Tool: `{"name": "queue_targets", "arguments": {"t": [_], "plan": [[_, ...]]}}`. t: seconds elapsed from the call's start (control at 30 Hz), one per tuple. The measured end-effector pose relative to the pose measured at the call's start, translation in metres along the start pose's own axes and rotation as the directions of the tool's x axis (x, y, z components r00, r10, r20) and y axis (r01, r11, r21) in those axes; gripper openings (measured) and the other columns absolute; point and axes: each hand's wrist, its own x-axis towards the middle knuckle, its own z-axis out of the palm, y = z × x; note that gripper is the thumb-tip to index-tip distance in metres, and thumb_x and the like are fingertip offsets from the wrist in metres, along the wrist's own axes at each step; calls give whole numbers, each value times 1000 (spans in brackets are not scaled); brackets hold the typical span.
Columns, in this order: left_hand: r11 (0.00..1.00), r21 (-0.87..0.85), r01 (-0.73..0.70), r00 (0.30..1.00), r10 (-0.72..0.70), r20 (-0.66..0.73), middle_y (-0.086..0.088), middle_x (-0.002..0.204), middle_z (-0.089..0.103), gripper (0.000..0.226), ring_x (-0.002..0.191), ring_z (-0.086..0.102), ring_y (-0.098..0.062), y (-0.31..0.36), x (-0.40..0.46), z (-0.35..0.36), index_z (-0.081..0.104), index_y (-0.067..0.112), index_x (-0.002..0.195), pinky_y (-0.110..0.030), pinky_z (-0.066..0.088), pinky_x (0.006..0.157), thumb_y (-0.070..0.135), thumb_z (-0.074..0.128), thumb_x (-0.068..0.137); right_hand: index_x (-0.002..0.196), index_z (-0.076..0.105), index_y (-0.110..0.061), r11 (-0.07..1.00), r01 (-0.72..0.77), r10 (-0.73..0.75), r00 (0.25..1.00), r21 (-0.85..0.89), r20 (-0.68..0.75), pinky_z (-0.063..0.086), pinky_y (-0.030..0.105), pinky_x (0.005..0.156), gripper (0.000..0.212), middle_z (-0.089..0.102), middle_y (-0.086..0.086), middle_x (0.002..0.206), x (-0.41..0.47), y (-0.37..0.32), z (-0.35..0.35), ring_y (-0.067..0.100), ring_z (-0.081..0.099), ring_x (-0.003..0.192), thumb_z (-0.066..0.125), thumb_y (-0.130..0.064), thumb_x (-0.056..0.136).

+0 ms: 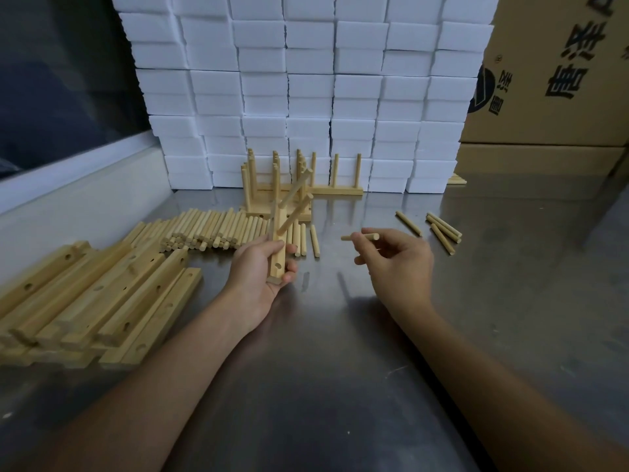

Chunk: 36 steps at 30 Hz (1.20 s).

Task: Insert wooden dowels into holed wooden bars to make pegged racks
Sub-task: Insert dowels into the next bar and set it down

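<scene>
My left hand (260, 267) grips a holed wooden bar (279, 245) held nearly upright, with two dowels (295, 212) stuck in its upper holes and an empty hole near its lower end. To the right, my right hand (396, 257) pinches a single loose dowel (360, 237) that lies roughly level, a short way from the bar. A pile of loose dowels (211, 229) lies behind my left hand. Several empty holed bars (98, 301) are stacked at the left.
Finished pegged racks (282, 185) stand at the back, in front of a wall of white foam boxes (306, 90). A few stray dowels (442, 229) lie at the right. Cardboard boxes (551, 73) stand at the far right on the steel table (340, 352).
</scene>
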Motion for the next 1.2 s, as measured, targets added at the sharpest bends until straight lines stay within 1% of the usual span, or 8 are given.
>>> {"name": "queue_targets", "arguments": {"t": [0.1, 0.23, 0.43, 0.6, 0.73, 0.87, 1.03, 1.2], "plan": [[1000, 4, 0, 1000, 0, 1, -9, 74, 59, 21, 49, 50, -14, 0, -1, 0, 60, 3, 105, -21, 36, 38, -2, 40, 98, 81, 69, -11, 1000, 11, -11, 999, 0, -53, 49, 22, 57, 24, 68, 3, 71, 0, -1, 1, 14, 61, 64, 63, -29, 95], [1000, 8, 6, 1000, -6, 2, -10, 74, 59, 21, 49, 51, -14, 1, -2, 0, 60, 3, 107, -21, 37, 39, -1, 40, 99, 96, 61, -14, 996, -92, 92, 996, 14, -18, 49, 15, 60, 27, 65, -5, 79, 2, -1, 4, 5, 62, 71, 39, -27, 105], [1000, 3, 10, 1000, -10, 4, -10, 75, 59, 19, 49, 51, -14, 2, -3, 0, 59, 4, 105, -20, 36, 38, 1, 41, 100, 88, 60, -11, 992, 38, -40, 999, -124, -17, 35, 15, 52, 39, 46, -10, 60, 0, -2, 4, 0, 49, 59, 34, -34, 106], [999, -16, 37, 999, -37, 10, -10, 76, 59, 18, 48, 51, -14, 3, -3, -1, 56, 4, 105, -21, 35, 36, 11, 40, 104, 108, 60, -16, 972, 67, -59, 997, -224, 41, 40, 32, 54, 34, 46, -6, 55, -5, -4, 6, 13, 50, 55, 30, -32, 107], [998, -14, 55, 998, -55, 13, -10, 74, 60, 21, 49, 51, -15, 5, -4, -1, 57, 3, 103, -22, 36, 36, 16, 40, 105, 105, 57, -21, 975, 76, -58, 994, -209, 91, 42, 40, 53, 22, 53, 0, 61, -5, -5, 6, 15, 50, 53, 36, -25, 105], [993, -80, 82, 997, -82, 5, -10, 72, 59, 19, 51, 53, -17, 7, -4, -2, 55, 3, 100, -23, 40, 39, 16, 42, 104, 110, 67, -13, 966, 194, -175, 977, -171, 119, 39, 20, 58, 21, 55, -8, 71, -4, -7, 7, 5, 50, 62, 47, -18, 102], [979, -168, 115, 993, -115, 7, -8, 70, 57, 20, 55, 52, -17, 7, -2, -5, 56, 4, 102, -27, 46, 50, 19, 44, 103, 120, 69, -18, 921, 328, -258, 918, -212, 301, 52, 37, 59, 27, 66, -6, 75, -10, -15, 8, 8, 56, 61, 53, -28, 101], [976, -161, 146, 989, -139, 55, -7, 73, 55, 20, 59, 52, -16, 3, -2, -2, 56, 6, 93, -30, 49, 58, 21, 45, 103, 118, 71, -19, 911, 396, -309, 841, -117, 445, 45, 18, 58, 25, 67, -10, 79, -21, -28, 19, 4, 54, 60, 61, -18, 96]]}}
